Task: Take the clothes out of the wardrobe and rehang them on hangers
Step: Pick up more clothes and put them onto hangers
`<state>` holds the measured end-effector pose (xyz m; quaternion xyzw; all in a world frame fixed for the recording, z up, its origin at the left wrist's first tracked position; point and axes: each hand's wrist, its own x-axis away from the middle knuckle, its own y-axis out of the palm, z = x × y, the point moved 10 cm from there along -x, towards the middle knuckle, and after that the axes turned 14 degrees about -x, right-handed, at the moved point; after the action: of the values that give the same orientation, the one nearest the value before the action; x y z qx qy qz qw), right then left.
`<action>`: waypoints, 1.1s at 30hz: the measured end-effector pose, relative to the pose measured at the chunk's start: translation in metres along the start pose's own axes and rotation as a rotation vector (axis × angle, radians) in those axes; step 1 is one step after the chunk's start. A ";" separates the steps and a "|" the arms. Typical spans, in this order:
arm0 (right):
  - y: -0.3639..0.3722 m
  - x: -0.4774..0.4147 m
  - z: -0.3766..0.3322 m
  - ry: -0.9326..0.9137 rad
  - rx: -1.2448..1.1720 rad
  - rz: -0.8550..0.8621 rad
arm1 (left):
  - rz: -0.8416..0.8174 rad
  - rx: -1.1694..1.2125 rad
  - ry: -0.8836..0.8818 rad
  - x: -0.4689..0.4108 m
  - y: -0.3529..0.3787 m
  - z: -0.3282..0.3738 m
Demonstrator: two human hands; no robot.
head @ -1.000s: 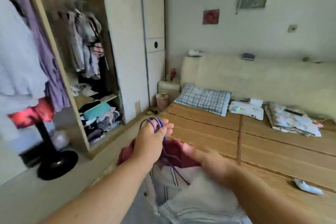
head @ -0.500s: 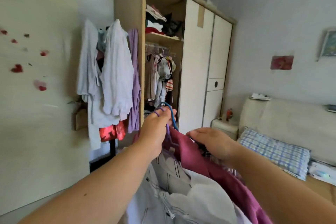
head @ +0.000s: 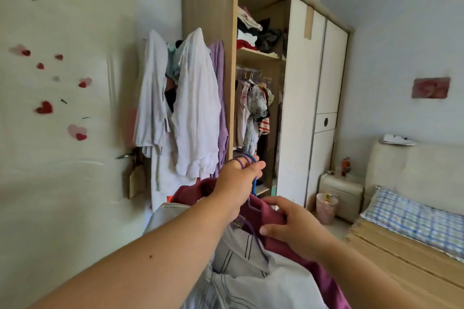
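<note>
Small bedroom with pale walls. Past the fingers (head: 252, 170) stands the wardrobe (head: 208, 32), its left bay open, with a rail of clothes (head: 253, 108) and a shelf (head: 258, 54) of crumpled stuff above that. Left of the fingers, pale garments (head: 195, 108) hang on the wardrobe's outer side, next to a cream door (head: 62, 158) with red heart stickers. Right of the fingers and lower down there's a pink bin (head: 326, 208), a nightstand (head: 344, 190), then the bed (head: 401, 266) with a blue checked pillow (head: 414, 218).

The left hand (head: 236, 183) is clenched round the hooks of the hangers (head: 249, 158), one blue and one purple, held up in front of the open bay. Just below it the right hand (head: 291, 226) pinches the maroon top (head: 193, 192), thumb under, fingers over. The white shirt (head: 251, 276) hangs under the left wrist, between the forearms.

Can't tell which garment sits on which hanger, since the left wrist covers the collars. Top and shirt are both cut off at the bottom edge. The left hand hides the bay's lower part.

The hangers are thin, smooth loops. The top looks matte and soft, and the shirt is light with fine dark stripes. The wardrobe is light wood grain with plain white doors, and the bed surface is slatted and straw-coloured.
</note>
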<state>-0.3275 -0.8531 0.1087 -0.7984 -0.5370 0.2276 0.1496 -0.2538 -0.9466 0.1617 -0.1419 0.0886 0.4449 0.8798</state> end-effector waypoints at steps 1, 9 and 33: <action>0.005 -0.008 0.004 -0.003 -0.028 0.012 | -0.012 -0.001 -0.003 -0.009 -0.004 -0.006; 0.046 -0.101 0.034 -0.006 0.083 -0.122 | -0.016 -0.013 -0.025 -0.115 -0.044 -0.065; -0.065 -0.340 0.112 0.161 0.190 0.628 | -0.521 0.149 0.148 -0.431 0.044 -0.106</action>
<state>-0.5463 -1.1440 0.1141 -0.9227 -0.2277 0.2478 0.1879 -0.5460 -1.2832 0.1761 -0.1270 0.1457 0.1843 0.9637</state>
